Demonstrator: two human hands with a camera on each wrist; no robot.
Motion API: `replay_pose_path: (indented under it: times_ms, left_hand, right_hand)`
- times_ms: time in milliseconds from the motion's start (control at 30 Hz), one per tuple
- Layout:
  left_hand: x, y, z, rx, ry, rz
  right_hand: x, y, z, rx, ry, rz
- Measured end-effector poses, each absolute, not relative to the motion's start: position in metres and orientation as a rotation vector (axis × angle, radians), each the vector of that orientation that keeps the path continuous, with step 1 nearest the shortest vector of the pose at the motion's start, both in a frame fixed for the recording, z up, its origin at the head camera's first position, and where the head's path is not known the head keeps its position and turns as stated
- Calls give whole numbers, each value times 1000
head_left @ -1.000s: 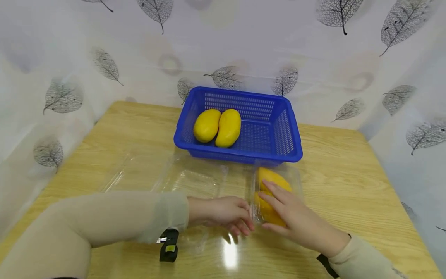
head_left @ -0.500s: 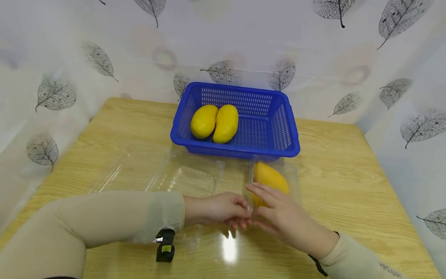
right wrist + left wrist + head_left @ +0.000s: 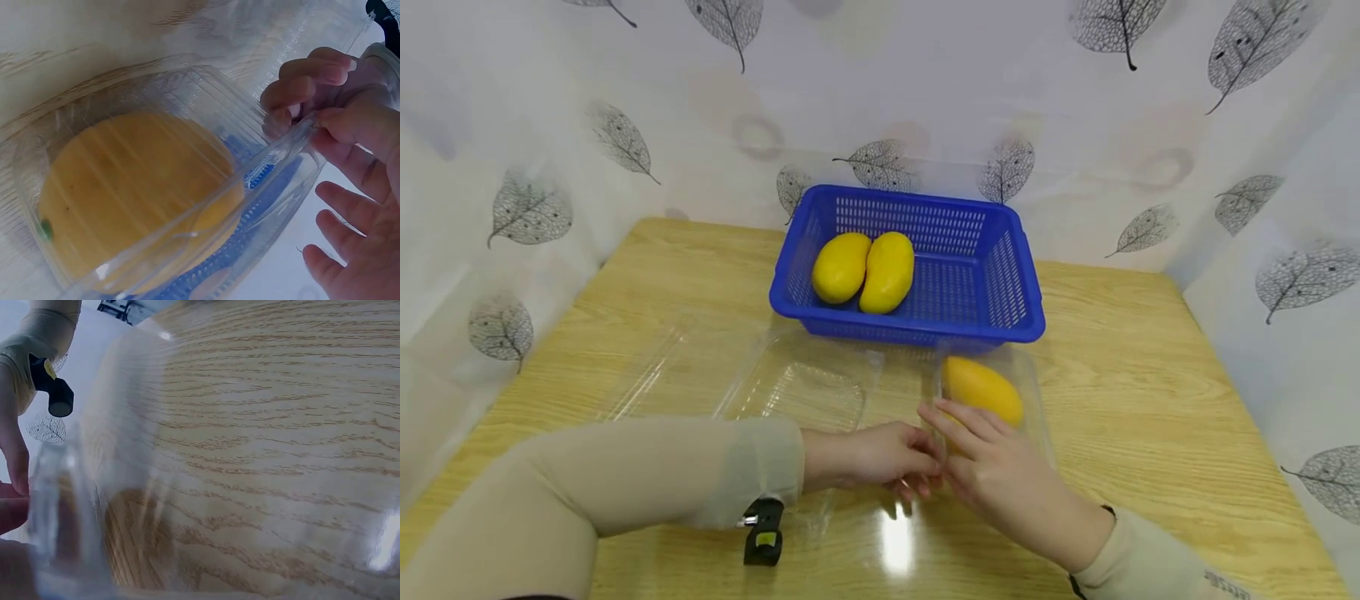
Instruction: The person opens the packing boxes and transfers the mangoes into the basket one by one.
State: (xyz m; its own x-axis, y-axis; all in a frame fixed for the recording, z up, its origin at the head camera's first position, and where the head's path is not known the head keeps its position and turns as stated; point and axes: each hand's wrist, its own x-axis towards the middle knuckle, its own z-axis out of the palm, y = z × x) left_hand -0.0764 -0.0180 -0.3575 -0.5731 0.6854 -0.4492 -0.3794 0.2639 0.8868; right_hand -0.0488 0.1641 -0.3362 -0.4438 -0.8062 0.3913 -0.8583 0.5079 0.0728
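Note:
A clear plastic clamshell container (image 3: 1033, 396) stands in front of the blue basket, with yellow-orange mangoes inside. One mango (image 3: 983, 388) shows plainly; the right hand hides the area below it. In the right wrist view the lid lies over the mango (image 3: 137, 194). At the container's near left corner, my right hand (image 3: 1011, 479) pinches the rim between thumb and forefinger, its other fingers spread. My left hand (image 3: 880, 457) meets it there, curled fingers and thumb gripping the same corner. In the left wrist view the container wall (image 3: 65, 519) is blurred beside the fingers.
The blue basket (image 3: 925, 327) stands at the back of the wooden table (image 3: 1135, 400), two yellow mangoes (image 3: 865, 271) in its left half. An open clear container (image 3: 808, 387) lies left of the hands, partly behind the left forearm. Leaf-patterned cloth (image 3: 925, 100) hangs behind.
The right hand has shifted left and down from over the mangoes to the container's near left corner. The left hand's fingers have drawn together at that corner.

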Motion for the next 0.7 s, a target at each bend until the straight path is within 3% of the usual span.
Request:
replay_pose_path:
  times_ms: [700]
  left_hand:
    - [-73,-10,-366,238,1645,1592]
  right_hand:
    - [-37,173,-339,1265,-2389,206]
